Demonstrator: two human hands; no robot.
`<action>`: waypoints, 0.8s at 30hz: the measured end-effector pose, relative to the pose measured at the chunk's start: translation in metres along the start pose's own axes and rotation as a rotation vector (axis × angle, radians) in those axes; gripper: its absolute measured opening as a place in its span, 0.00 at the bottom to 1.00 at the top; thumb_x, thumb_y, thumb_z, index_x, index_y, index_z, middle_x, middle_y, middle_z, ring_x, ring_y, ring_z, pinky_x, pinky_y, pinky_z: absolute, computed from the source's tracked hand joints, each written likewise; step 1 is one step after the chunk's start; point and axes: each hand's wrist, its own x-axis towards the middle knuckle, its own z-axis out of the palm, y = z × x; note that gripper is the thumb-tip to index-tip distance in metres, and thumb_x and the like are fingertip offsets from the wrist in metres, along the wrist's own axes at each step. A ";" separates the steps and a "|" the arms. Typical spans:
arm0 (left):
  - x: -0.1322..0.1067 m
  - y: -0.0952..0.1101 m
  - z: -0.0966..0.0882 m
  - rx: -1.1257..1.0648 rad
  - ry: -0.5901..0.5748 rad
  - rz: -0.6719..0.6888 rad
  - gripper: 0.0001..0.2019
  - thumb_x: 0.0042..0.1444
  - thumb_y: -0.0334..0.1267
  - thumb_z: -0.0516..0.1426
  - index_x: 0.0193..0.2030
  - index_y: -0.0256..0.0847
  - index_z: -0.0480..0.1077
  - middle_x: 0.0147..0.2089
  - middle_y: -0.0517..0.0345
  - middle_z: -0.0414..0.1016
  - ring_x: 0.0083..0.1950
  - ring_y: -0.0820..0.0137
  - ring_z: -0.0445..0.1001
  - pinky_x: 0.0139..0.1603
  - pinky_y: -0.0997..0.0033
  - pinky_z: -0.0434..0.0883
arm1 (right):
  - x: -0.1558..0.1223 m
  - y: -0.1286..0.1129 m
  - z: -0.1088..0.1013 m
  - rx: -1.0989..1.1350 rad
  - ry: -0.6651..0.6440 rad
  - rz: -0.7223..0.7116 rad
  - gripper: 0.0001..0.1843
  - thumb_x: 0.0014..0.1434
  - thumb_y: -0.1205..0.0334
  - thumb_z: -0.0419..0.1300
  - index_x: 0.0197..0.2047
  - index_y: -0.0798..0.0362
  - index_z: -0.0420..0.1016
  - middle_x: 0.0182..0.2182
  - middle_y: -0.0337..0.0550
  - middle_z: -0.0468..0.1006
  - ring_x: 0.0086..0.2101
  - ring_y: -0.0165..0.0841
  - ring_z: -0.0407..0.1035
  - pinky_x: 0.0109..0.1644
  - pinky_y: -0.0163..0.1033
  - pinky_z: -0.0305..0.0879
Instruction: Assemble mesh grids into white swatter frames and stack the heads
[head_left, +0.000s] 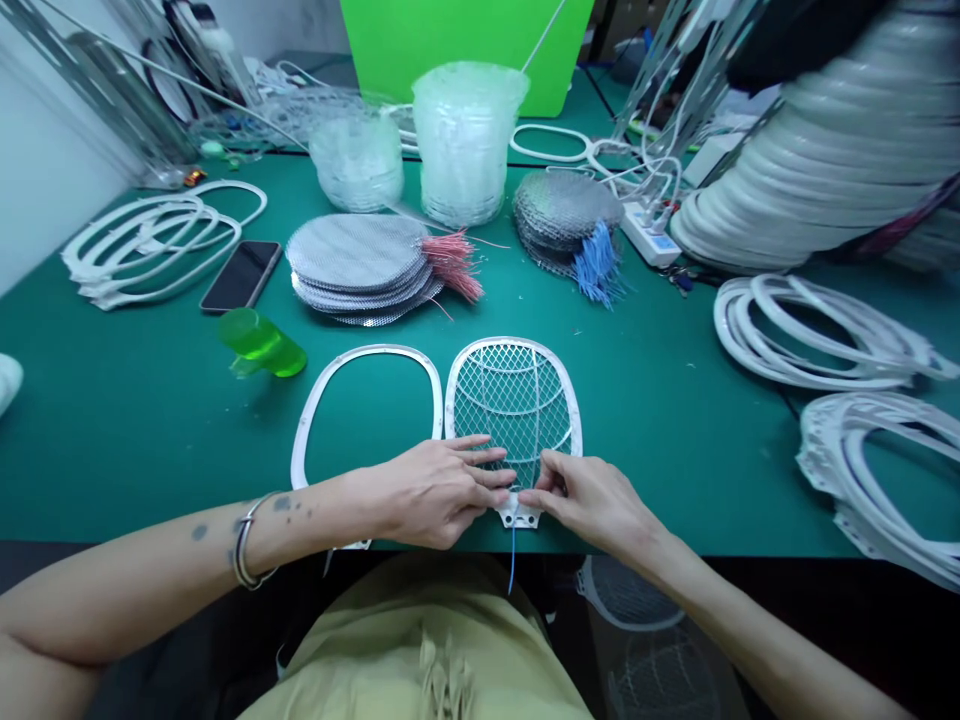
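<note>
A white racket-head frame (576,410) with diamond metal mesh (517,385) lies on the table in front of me, its neck towards me. My left hand (442,490) rests over its lower left side, fingers stretched out across the mesh. At the right of the neck, my right hand (592,500) has its thumb and fingers pinched together; what is between them is hidden. A blue wire (513,565) hangs from the neck over the table edge. Beside it on the left lies an open white frame (302,430), partly covered by my left hand and forearm.
Round mesh stacks with red wires (454,262) and blue wires (598,265) lie behind. A green bottle (262,342), a phone (241,276) and white frames (150,240) are at left. More frames (817,335) and a tall ring stack (832,150) stand right, near a power strip (649,236).
</note>
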 end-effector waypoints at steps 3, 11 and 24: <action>0.001 -0.004 0.002 -0.038 -0.031 -0.010 0.20 0.62 0.30 0.52 0.60 0.47 0.69 0.65 0.58 0.66 0.71 0.61 0.54 0.72 0.54 0.48 | 0.005 -0.006 -0.003 -0.136 -0.003 -0.005 0.14 0.52 0.54 0.66 0.23 0.47 0.67 0.19 0.32 0.74 0.23 0.31 0.68 0.25 0.36 0.46; -0.014 -0.023 0.000 -0.096 0.081 -0.025 0.21 0.68 0.39 0.51 0.66 0.55 0.59 0.69 0.63 0.58 0.72 0.68 0.50 0.73 0.55 0.43 | -0.006 0.007 0.012 -0.203 0.223 -0.129 0.13 0.53 0.48 0.66 0.34 0.47 0.72 0.32 0.37 0.80 0.35 0.38 0.73 0.38 0.42 0.61; 0.017 -0.052 0.011 0.344 0.177 -0.437 0.34 0.68 0.54 0.41 0.71 0.29 0.47 0.73 0.43 0.44 0.74 0.60 0.39 0.72 0.54 0.31 | -0.015 0.054 0.008 -0.102 0.187 0.021 0.56 0.52 0.26 0.50 0.72 0.51 0.40 0.70 0.45 0.40 0.68 0.42 0.34 0.70 0.55 0.36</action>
